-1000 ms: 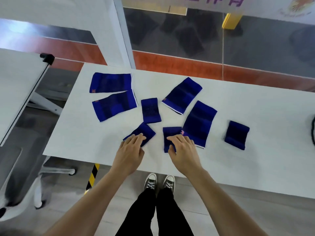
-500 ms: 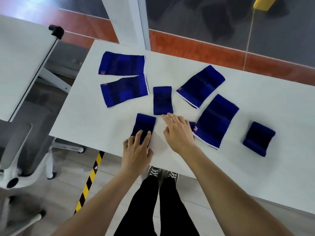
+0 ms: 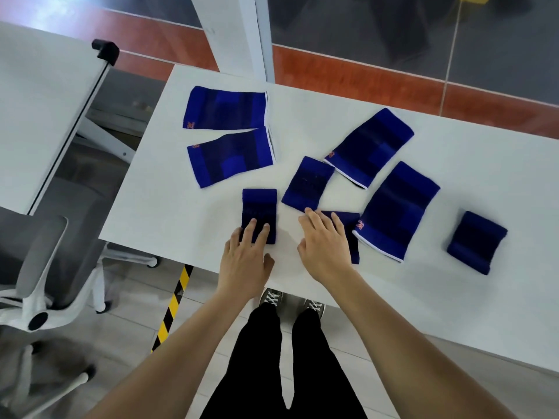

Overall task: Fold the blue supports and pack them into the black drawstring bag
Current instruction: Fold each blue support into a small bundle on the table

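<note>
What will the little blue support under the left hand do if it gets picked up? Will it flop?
Probably floppy: the small blue support looks like soft knitted cloth lying flat on the white table. It likely weighs little. Flat cloth should not roll away.

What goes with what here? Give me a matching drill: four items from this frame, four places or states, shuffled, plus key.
Items:
1. left hand
2. right hand
3. office chair
4. small folded support at far right

Places or states:
A. lies alone on the white table, touched by neither hand
B. fingers rest flat on a small upright support
C. on the floor left of the table
D. covers a small support beside a large one

Pairs: 1-B, 2-D, 3-C, 4-A
</note>
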### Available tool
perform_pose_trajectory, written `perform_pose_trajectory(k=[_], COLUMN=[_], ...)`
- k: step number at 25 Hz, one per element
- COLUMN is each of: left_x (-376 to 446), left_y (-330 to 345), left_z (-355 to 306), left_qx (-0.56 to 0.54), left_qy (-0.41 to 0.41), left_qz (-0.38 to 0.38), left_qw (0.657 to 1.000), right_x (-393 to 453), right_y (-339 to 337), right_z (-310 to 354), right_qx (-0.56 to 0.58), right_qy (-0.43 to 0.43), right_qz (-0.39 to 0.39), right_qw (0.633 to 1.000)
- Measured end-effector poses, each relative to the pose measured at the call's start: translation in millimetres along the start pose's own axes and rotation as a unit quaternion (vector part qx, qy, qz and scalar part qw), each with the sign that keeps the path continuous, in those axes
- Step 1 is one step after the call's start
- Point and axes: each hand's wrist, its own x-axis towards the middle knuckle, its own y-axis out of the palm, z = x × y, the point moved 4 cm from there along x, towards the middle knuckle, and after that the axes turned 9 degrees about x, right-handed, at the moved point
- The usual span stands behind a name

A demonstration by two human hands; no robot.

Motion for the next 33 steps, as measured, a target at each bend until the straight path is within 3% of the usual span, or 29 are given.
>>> perform_pose_trajectory(k=[6,11,14,17,19,22,24,25,26,28,29,30,31,33], left_x=[-7.0,-15.1,-15.6,-18.3,-19.2,-13.2,-2.2,8.4,20.3,41.4,49.8,57.5,63.6,70.5], left_y=[2.8,4.6,8.7,12.4,11.9,0.7,-16.2,-23.2,-28.3,-30.6,-31.1,-32.0,-33.2,-35.4], left_z=[17.8,26.5,30.3,31.4,28.1,23.9,22.8,23.7,23.8,21.4,23.7,28.8,37.1,54.0], left_qx=[-0.097,-0.081,-0.059,-0.055,-0.052,-0.06,-0.166,-0.285,-0.437,-0.673,-0.711,-0.707,-0.675,-0.567], left_qy=[0.008,0.057,0.079,0.093,0.11,0.124,0.072,0.001,-0.09,-0.22,-0.242,-0.253,-0.253,-0.218], left_qz=[-0.007,-0.016,0.002,-0.002,-0.007,-0.039,-0.048,-0.012,0.053,0.134,0.133,0.118,0.089,0.021], left_qw=[0.995,0.995,0.995,0.994,0.993,0.99,0.982,0.958,0.893,0.693,0.647,0.65,0.687,0.794], right_x=[-12.6,-21.0,-12.8,4.2,12.6,10.2,-1.1,-7.1,-12.3,-17.6,-18.5,-18.2,-17.0,-12.8], right_y=[0.5,8.9,1.7,-3.9,-7.6,-17.6,-31.5,-38.9,-44.6,-45.2,-40.7,-34.2,-26.8,-12.0], right_z=[-2.7,4.7,8.8,8.9,10.4,13.9,18.5,23.0,27.9,37.1,40.7,42.3,42.4,41.8], right_qx=[0.009,-0.008,-0.021,-0.027,0.014,0.161,0.304,0.362,0.405,0.446,0.454,0.457,0.458,0.452], right_qy=[0.019,0.049,0.108,0.209,0.249,0.205,0.173,0.165,0.159,0.151,0.152,0.161,0.176,0.212], right_qz=[-0.039,-0.087,-0.125,-0.09,-0.087,-0.13,-0.147,-0.145,-0.136,-0.105,-0.089,-0.08,-0.079,-0.074], right_qw=[0.999,0.995,0.986,0.973,0.965,0.957,0.925,0.906,0.89,0.876,0.873,0.871,0.868,0.863])
